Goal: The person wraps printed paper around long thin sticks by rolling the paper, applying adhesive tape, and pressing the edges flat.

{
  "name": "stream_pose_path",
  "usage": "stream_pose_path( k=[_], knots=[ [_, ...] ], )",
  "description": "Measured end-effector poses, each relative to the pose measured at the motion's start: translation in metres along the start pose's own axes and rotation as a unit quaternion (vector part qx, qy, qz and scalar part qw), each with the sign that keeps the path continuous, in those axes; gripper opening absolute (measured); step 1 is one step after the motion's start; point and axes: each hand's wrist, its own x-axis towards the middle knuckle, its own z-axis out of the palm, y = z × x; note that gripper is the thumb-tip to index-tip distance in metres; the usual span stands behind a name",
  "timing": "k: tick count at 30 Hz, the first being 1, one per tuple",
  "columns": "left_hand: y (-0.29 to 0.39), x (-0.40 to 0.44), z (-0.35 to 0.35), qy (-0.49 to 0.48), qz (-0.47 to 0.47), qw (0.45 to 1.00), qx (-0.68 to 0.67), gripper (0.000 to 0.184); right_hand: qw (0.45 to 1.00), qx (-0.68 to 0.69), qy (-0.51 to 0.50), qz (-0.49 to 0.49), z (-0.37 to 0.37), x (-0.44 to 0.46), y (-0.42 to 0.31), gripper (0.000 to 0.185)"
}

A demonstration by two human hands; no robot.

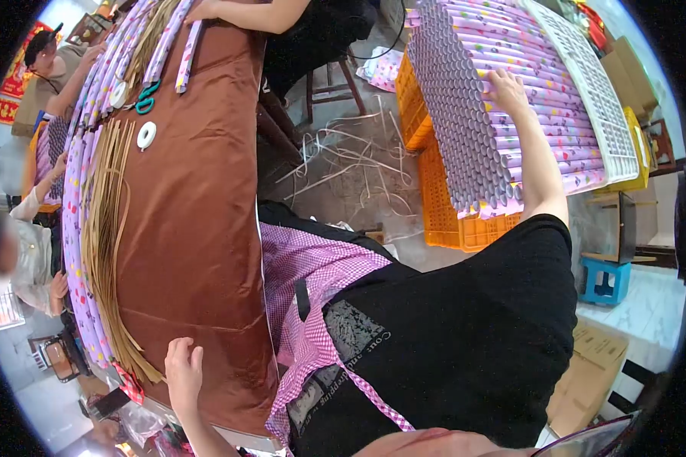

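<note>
My right hand (pixel 506 93) rests on top of a large stack of purple patterned tubes (pixel 545 99), near their open grey ends. Its fingers are spread over the tubes and I see none lifted out. My left hand (pixel 183 373) is raised over the near end of the table with the brown cloth (pixel 190 206). The fingers of this hand stretch upward, holding nothing. Beside it are a bundle of flat tan strips (pixel 105 206) and more purple tubes (pixel 75 221) laid along the table's far edge.
Orange crates (pixel 453 206) and a white plastic crate (pixel 579 84) hold the stack. White tape rolls (pixel 146 135) and teal scissors (pixel 146 99) lie on the cloth. Loose pale straps (pixel 351 160) litter the floor near a wooden stool (pixel 335 95). Other people work around the table.
</note>
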Motion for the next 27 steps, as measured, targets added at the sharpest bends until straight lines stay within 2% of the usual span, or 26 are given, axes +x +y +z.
stream_pose_path(
  k=[2, 4, 5, 6, 7, 8, 10, 14, 16, 19, 23, 27],
  knots=[
    [0.021, -0.006, -0.025, -0.029, -0.030, 0.998, -0.043, 0.021, 1.000, 0.001, -0.005, -0.007, -0.008, -0.002, -0.004, 0.043],
    [0.053, -0.018, -0.064, -0.135, 0.096, 0.976, -0.142, 0.025, 1.000, 0.002, -0.009, -0.018, -0.008, -0.006, -0.008, 0.042],
    [0.073, -0.043, -0.079, -0.132, 0.092, 0.977, -0.144, 0.025, 0.999, 0.010, 0.027, -0.047, -0.004, -0.009, -0.010, 0.040],
    [0.109, -0.052, -0.094, -0.307, -0.049, 0.950, 0.030, 0.027, 0.995, 0.018, 0.063, -0.076, -0.001, -0.011, -0.015, 0.038],
    [0.159, -0.043, -0.109, -0.458, -0.187, 0.846, 0.197, 0.029, 0.989, 0.041, 0.091, -0.111, -0.010, -0.017, -0.027, 0.037],
    [0.218, -0.016, -0.126, -0.454, -0.196, 0.848, 0.189, 0.029, 0.987, 0.045, 0.098, -0.122, -0.014, -0.018, -0.038, 0.037],
    [0.212, -0.019, -0.130, -0.441, -0.141, 0.875, 0.140, 0.027, 0.986, 0.121, 0.002, -0.114, -0.023, -0.013, -0.056, 0.039],
    [0.203, -0.029, -0.128, -0.396, 0.001, 0.916, 0.055, 0.024, 0.971, 0.167, 0.032, -0.170, -0.056, -0.008, -0.114, 0.039],
    [0.196, -0.033, -0.127, -0.370, 0.074, 0.926, 0.017, 0.022, 0.951, 0.201, 0.096, -0.217, -0.071, -0.005, -0.143, 0.037],
    [0.183, -0.040, -0.127, -0.327, 0.180, 0.927, -0.035, 0.020, 0.943, 0.160, 0.113, -0.269, -0.088, 0.006, -0.173, 0.036],
    [0.161, -0.054, -0.124, -0.266, 0.301, 0.909, -0.107, 0.018, 0.931, 0.172, 0.124, -0.297, -0.121, 0.013, -0.208, 0.032],
    [0.139, -0.086, -0.122, -0.181, 0.379, 0.891, -0.171, 0.018, 0.919, 0.196, 0.120, -0.320, -0.152, 0.020, -0.247, 0.036]
  ],
)
